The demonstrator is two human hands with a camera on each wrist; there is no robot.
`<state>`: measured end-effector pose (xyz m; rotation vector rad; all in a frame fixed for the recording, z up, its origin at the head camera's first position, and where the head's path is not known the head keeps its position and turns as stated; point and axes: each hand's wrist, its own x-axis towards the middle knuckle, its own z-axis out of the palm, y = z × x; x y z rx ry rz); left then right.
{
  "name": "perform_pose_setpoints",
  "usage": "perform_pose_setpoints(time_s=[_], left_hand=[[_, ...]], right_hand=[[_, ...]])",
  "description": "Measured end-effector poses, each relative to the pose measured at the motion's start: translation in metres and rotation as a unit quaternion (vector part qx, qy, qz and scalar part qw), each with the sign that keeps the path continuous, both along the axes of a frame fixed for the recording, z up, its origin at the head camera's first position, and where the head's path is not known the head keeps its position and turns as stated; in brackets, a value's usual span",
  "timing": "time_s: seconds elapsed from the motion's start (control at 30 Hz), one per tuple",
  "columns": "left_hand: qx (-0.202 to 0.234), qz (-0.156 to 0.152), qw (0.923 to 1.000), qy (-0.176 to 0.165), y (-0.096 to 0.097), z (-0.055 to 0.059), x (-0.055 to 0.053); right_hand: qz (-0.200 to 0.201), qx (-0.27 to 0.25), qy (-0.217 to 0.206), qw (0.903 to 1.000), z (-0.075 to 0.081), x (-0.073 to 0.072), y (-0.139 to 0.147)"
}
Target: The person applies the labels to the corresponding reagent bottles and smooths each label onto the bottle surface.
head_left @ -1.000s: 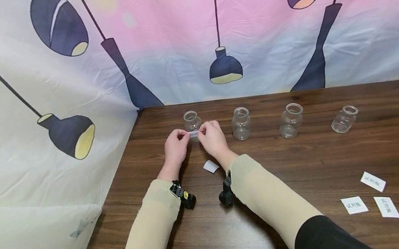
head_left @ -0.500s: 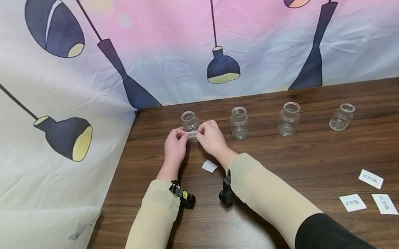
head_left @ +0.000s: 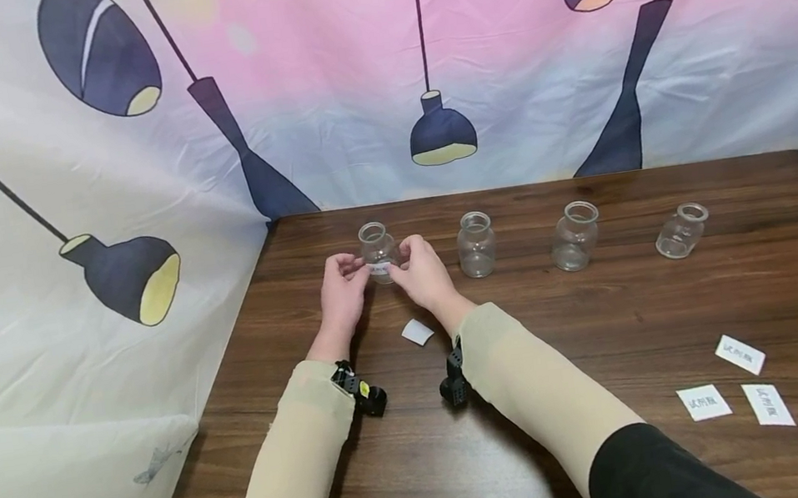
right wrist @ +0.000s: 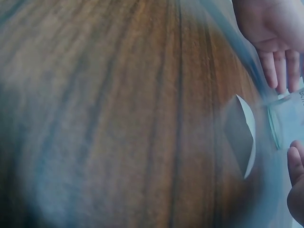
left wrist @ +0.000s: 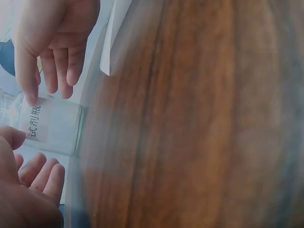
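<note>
A clear glass bottle (head_left: 372, 241) stands upright at the left end of a row, with a white printed label (left wrist: 37, 119) on its front. My left hand (head_left: 343, 297) is at its left side, thumb tip at one edge of the label. At the other edge, the thumb of my right hand (head_left: 423, 275) touches the label. In the left wrist view, the fingers (left wrist: 50, 175) of the left hand stretch beside the bottle. The right hand's fingers (left wrist: 61, 71) hang fairly straight near the glass. Only the bottle's base shows well in the right wrist view.
Several more glass bottles, such as this one (head_left: 477, 245), stand to the right; the far one (head_left: 682, 231) looks shorter. A curled blank paper piece (head_left: 418, 332) lies in front of the right wrist. Three printed labels (head_left: 704, 402) lie at the right. A printed cloth (head_left: 354, 137) hangs behind the table.
Earlier both hands pinched the label's ends in front of the bottle. Now the label lies against the glass, and the hands have spread apart with fingers loosened at its sides.
</note>
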<state>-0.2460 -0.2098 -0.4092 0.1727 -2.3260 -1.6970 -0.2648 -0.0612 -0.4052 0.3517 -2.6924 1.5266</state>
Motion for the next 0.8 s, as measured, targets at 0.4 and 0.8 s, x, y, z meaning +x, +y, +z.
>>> perform_pose_setpoints(time_s=[0.4, 0.8], left_hand=[[-0.075, -0.076, 0.9942, -0.013, -0.0066, 0.0045, -0.0039], [-0.097, -0.069, 0.9924, -0.027, -0.0087, 0.004, -0.0036]], right_hand=[[0.045, 0.035, -0.025, 0.998, 0.0028, -0.0078, 0.0061], [0.04, 0.073, -0.032, 0.996, 0.0089, -0.006, 0.0077]])
